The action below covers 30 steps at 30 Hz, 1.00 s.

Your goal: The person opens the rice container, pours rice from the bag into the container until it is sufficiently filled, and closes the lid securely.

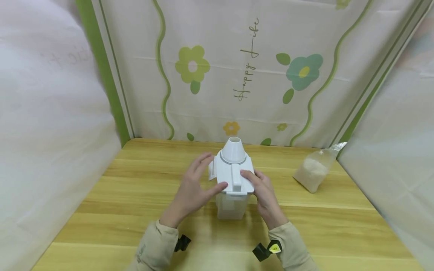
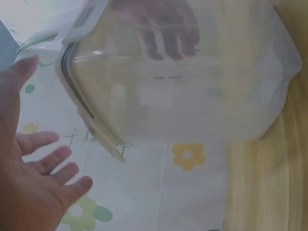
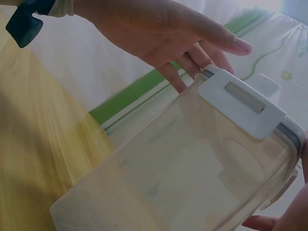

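A clear storage container (image 1: pixel 231 207) with a white lid (image 1: pixel 225 169) stands upright on the wooden table. On the lid are a raised handle (image 1: pixel 236 177) and a white cone-shaped piece (image 1: pixel 234 151) with an open top. A side latch flap (image 1: pixel 212 168) sticks outward on the left; another latch (image 3: pixel 243 103) lies against the container's wall. My right hand (image 1: pixel 266 195) grips the container's right side, thumb on the lid, and its fingers (image 2: pixel 171 38) show through the clear wall. Beside the left edge, my left hand (image 1: pixel 191 190) is spread, holding nothing; its thumb tip is close to the lid.
To the right on the table (image 1: pixel 152 180) leans a clear plastic bag (image 1: pixel 312 171) of white grains, its top twisted. A flowered curtain (image 1: pixel 210 105) hangs behind the table, with pale fabric on both sides. Dark wrist-worn devices (image 1: pixel 183 243) sit at both cuffs.
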Tool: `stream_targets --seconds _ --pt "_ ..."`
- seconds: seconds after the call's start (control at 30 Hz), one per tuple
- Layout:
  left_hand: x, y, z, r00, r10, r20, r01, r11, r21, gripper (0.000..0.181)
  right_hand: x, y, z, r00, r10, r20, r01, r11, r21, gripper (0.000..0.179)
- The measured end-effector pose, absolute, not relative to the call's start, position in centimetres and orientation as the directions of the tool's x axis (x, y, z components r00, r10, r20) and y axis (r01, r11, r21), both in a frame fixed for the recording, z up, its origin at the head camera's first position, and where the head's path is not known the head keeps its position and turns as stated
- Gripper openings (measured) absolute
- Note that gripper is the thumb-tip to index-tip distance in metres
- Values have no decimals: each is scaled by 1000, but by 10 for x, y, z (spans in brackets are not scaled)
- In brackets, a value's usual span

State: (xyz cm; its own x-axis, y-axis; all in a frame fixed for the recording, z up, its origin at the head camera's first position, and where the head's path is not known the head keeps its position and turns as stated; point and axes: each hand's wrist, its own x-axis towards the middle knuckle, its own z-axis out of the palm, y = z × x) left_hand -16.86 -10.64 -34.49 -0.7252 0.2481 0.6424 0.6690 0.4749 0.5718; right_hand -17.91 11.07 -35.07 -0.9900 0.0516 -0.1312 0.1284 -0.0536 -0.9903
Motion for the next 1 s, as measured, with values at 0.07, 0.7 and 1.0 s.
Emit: stream_targets --seconds 0.07,0.7,1.0 --pt "-166 -104 -348 -674 292 678 721 457 520 81 -179 111 -351 -990 55 -129 126 -50 -991 58" --pt "-163 -101 -379 -555 327 765 813 409 415 59 -178 111 -357 -989 72 -132 129 -48 -990 55" --pt "-165 -97 -386 -518 300 801 830 402 386 58 -179 112 -355 -992 61 -106 104 -39 -994 56"
